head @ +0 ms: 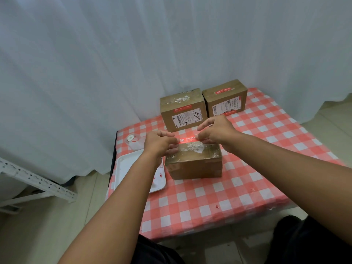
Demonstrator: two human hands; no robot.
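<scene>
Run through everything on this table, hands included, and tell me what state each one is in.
left hand: pinches one end of the tape strip.
right hand: pinches the other end.
tape strip: stretched between the hands over the near box.
near box: closed.
left back box: closed, taped.
right back box: closed, taped.
tape roll: lying untouched.
tray: holds red scraps.

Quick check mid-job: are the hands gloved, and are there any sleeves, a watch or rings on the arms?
No gloves: the left hand and the right hand are bare. The left forearm and the right forearm are uncovered as far as the frame shows, with no sleeve in view. No watch, band or ring is visible. The only clothing seen is black fabric at the lower edge.
</scene>
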